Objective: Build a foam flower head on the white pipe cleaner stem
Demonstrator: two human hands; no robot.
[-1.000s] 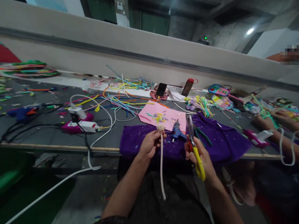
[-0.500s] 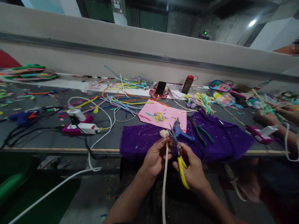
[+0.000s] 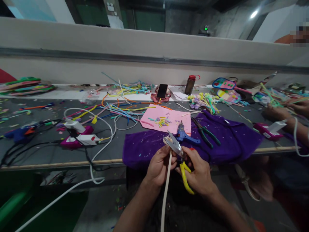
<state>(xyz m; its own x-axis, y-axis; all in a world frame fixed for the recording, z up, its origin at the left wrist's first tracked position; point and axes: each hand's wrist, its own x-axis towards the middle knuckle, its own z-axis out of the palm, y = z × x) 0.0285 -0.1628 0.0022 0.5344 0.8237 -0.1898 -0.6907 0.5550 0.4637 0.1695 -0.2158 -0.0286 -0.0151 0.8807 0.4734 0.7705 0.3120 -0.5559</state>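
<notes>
Between the fingers of my left hand point(image 3: 158, 166) is a cream pipe cleaner point(image 3: 166, 190), its long tail hanging down past the table edge. The bunched top of it point(image 3: 166, 140) pokes out above my fingertips, partly covered by metal blades. Those blades belong to yellow-handled scissors point(image 3: 185, 178), which my right hand point(image 3: 199, 170) grips by the handles. Beneath both hands lies a purple cloth point(image 3: 138, 146). On it rest a blue glue gun point(image 3: 189, 138) and dark green pliers point(image 3: 208, 135). Short coloured snippets point(image 3: 162, 121) lie on a pink sheet point(image 3: 151, 112).
Magenta power strips point(image 3: 77, 138) with a white cable stand at left, near another blue glue gun point(image 3: 20, 133). Farther back are loose pipe cleaners point(image 3: 125, 111), a phone point(image 3: 162, 91) and a red-capped bottle point(image 3: 191, 84). Another person's hands point(image 3: 276, 114) work at right.
The scissors have turned, so their blades now tilt left across the cream bunched top. My left hand keeps its hold. The whole view has shifted slightly.
</notes>
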